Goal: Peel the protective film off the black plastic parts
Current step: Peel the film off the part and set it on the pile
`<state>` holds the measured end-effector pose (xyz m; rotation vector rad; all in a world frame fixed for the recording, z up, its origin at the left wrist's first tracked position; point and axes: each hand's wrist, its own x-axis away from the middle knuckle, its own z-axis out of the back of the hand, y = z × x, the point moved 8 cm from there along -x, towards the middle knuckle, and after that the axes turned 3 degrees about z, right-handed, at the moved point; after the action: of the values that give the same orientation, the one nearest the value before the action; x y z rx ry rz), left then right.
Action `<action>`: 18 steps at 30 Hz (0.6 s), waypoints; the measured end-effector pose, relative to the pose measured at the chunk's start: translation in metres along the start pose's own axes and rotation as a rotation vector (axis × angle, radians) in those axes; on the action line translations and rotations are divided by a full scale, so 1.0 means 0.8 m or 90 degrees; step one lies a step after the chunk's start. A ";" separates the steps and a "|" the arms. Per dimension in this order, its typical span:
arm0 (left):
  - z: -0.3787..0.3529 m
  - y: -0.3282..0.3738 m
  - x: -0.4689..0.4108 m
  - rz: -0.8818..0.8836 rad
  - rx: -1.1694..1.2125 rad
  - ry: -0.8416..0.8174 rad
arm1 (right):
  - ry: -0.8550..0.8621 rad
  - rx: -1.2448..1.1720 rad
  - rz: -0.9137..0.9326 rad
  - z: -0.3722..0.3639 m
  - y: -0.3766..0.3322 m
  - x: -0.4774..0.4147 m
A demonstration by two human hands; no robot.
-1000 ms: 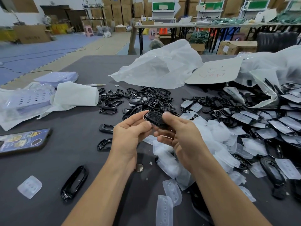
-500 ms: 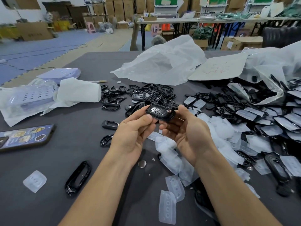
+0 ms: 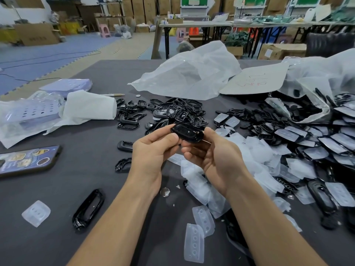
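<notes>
Above the middle of the counter (image 3: 86, 169), a black part (image 3: 189, 133) is held between both hands, clear of the surface. Its long axis is laid roughly left to right, with the right end a little lower. The left end is pinched by the left hand (image 3: 153, 152), thumb on top and fingers curled beneath. The right end is gripped by the right hand (image 3: 213, 158), whose thumb is set against the end edge while its fingers are curled under the part. The part is thus touched by both hands, one at each end, and neither is nearer.

Whether film is on the glossy upper face cannot be told. If any is there, its edge is judged most easily lifted at the right end, under the right thumb, and drawn along the long axis towards the left hand.

A heap of peeled films (image 3: 255, 150) is seen just right of the hands, covered parts (image 3: 317, 139) further right, and black frames (image 3: 172, 112) beyond the hands.
</notes>
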<state>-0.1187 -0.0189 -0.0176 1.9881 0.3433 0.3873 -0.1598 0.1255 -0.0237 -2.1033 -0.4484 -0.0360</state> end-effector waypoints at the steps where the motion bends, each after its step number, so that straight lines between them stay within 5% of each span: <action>1: 0.000 0.001 0.000 -0.004 -0.004 0.001 | 0.002 0.000 0.000 0.001 0.000 0.000; 7: -0.003 0.026 0.010 -0.152 -0.069 0.015 | 0.032 0.022 0.002 0.004 0.002 0.000; 12: -0.027 0.041 0.030 -0.366 -0.376 -0.067 | 0.011 0.015 -0.020 -0.002 0.008 0.001; 18: -0.025 0.035 0.026 -0.360 -0.373 -0.039 | 0.015 -0.026 -0.067 -0.005 0.016 0.003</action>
<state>-0.1060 -0.0061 0.0187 1.2591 0.6476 0.0487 -0.1529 0.1169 -0.0313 -2.1162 -0.5475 -0.1320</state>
